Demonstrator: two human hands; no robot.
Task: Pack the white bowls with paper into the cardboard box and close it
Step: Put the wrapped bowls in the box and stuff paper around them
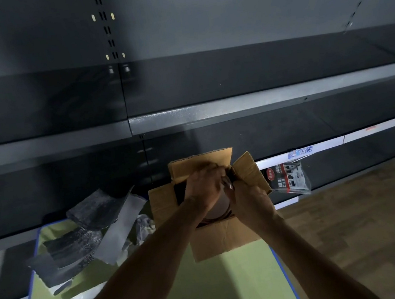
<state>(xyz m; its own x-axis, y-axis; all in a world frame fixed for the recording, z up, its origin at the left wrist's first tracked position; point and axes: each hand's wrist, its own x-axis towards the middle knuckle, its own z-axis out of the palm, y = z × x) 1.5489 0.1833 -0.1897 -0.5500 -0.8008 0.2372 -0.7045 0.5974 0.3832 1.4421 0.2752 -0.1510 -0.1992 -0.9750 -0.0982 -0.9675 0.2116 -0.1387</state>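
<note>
Head view has the left hand (203,186) and right hand (251,200) curled together over the open cardboard box (223,238), gripping paper or rim, I cannot tell which, with a white bowl (218,209) just beneath the fingers; seat it centred, then pad around it.

Dim, blurred, wide-angle edge distortion

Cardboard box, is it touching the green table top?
Touching. The head view shows the cardboard box sitting directly on the green table top, with no gap visible under it.
</note>
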